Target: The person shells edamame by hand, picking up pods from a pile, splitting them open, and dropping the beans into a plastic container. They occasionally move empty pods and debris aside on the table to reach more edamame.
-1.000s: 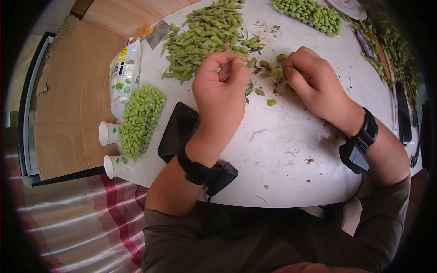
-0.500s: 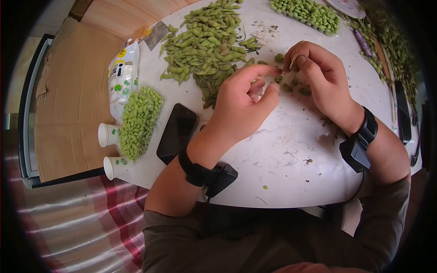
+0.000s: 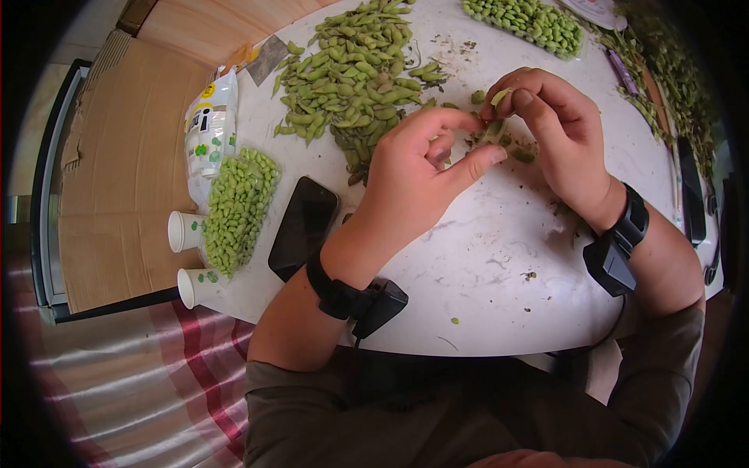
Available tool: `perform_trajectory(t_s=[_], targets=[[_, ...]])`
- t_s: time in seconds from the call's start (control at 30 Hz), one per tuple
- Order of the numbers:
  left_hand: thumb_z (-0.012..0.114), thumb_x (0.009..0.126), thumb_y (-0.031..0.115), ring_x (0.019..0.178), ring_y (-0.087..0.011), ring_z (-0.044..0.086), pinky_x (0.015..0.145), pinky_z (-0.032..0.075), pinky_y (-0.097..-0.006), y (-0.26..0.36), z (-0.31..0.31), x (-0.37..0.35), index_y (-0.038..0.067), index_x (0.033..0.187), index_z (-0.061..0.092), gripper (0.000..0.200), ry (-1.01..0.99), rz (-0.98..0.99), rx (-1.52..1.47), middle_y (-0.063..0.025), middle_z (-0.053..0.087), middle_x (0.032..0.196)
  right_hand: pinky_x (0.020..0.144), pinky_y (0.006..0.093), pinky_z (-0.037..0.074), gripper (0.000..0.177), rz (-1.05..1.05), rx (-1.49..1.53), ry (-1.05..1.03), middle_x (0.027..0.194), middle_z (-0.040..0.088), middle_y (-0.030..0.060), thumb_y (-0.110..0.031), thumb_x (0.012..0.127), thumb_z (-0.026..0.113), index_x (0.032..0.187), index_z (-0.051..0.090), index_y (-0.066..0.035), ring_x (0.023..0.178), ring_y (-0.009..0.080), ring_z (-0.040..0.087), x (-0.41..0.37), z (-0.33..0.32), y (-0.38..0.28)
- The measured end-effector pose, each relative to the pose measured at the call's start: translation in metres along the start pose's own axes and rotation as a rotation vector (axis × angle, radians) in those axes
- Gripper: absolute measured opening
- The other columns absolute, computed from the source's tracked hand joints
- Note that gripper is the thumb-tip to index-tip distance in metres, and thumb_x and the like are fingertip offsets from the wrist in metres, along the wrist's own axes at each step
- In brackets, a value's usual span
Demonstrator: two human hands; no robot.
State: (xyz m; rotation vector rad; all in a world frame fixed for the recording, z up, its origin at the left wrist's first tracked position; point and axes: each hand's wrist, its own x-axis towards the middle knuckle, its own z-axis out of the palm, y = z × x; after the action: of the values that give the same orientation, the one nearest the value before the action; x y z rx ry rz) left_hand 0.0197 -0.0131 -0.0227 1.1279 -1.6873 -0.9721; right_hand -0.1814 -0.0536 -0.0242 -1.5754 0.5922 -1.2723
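My right hand [image 3: 558,129] pinches a small green pod [image 3: 502,97] between thumb and forefinger. Close to its left, my left hand [image 3: 421,168] has forefinger and thumb apart, with the other fingers curled. A pale green piece [image 3: 494,132] shows between the two hands, near the left fingertips; what supports it is unclear. Behind my left hand lies a large heap of green pods [image 3: 351,78]. Several green bits [image 3: 523,154] rest on the table below the fingers.
Left of my left hand are a black phone [image 3: 304,226], a tray of shelled beans [image 3: 239,207], paper cups [image 3: 187,232] and a white package [image 3: 212,125]. Another bean tray [image 3: 527,23] stands at the back. Leafy stalks [image 3: 679,86] lie at the right on the white table [image 3: 468,288].
My left thumb has moved right, towards my right hand. The pod in my right hand shows more, and a pale green piece has come into view between the hands.
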Motion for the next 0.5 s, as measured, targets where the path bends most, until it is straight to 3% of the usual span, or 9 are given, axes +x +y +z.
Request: perform_trajectory(t_s=[0.07, 0.13, 0.27, 0.37, 0.5], targets=[[0.078, 0.093, 0.008, 0.066, -0.0008, 0.035, 0.058, 0.033, -0.0174, 0.0003, 0.0002, 0.0007, 0.001, 0.112, 0.07, 0.021, 0.013, 0.01, 0.02, 0.0103, 0.035, 0.071, 0.085, 0.0274, 0.05, 0.018, -0.021, -0.025, -0.008, 0.099, 0.066, 0.0044, -0.01, 0.105, 0.053, 0.103, 0.065, 0.003, 0.092, 0.0115, 0.06, -0.0016, 0.001, -0.0009], [0.081, 0.09, 0.009, 0.061, -0.0034, 0.037, 0.052, 0.035, -0.0223, 0.0034, 0.0014, 0.0025, 0.0, 0.103, 0.07, 0.02, 0.074, -0.015, -0.024, 0.0037, 0.048, 0.074, 0.085, 0.0273, 0.05, 0.018, -0.042, -0.05, -0.017, 0.101, 0.067, 0.0045, -0.01, 0.106, 0.053, 0.104, 0.065, 0.003, 0.093, 0.0111, 0.06, -0.0028, 0.0023, -0.001], [0.081, 0.091, 0.01, 0.062, -0.003, 0.037, 0.053, 0.035, -0.0212, -0.0003, 0.0011, 0.0018, -0.001, 0.103, 0.069, 0.02, 0.134, -0.033, -0.005, 0.0048, 0.044, 0.072, 0.084, 0.0255, 0.049, 0.02, -0.042, -0.024, -0.039, 0.104, 0.068, 0.0045, -0.014, 0.107, 0.056, 0.111, 0.067, 0.003, 0.094, 0.0099, 0.06, -0.0029, 0.0023, 0.0022], [0.079, 0.093, 0.01, 0.061, -0.0022, 0.036, 0.052, 0.034, -0.0203, -0.0059, -0.0008, 0.0018, -0.001, 0.102, 0.068, 0.017, 0.17, 0.083, 0.043, 0.006, 0.044, 0.072, 0.084, 0.0248, 0.049, 0.021, -0.028, -0.01, -0.04, 0.105, 0.068, 0.0043, -0.014, 0.106, 0.057, 0.113, 0.067, 0.003, 0.094, 0.0095, 0.059, -0.0015, 0.0016, 0.0025], [0.074, 0.098, 0.011, 0.06, -0.0004, 0.036, 0.051, 0.031, -0.0195, 0.0004, 0.0009, 0.0011, 0.0, 0.1, 0.068, 0.013, 0.199, -0.034, -0.208, 0.0086, 0.044, 0.073, 0.085, 0.0253, 0.05, 0.02, -0.017, -0.025, -0.044, 0.108, 0.07, 0.0057, -0.01, 0.105, 0.055, 0.115, 0.067, 0.003, 0.098, 0.0104, 0.061, -0.0007, -0.0003, 0.0026]])
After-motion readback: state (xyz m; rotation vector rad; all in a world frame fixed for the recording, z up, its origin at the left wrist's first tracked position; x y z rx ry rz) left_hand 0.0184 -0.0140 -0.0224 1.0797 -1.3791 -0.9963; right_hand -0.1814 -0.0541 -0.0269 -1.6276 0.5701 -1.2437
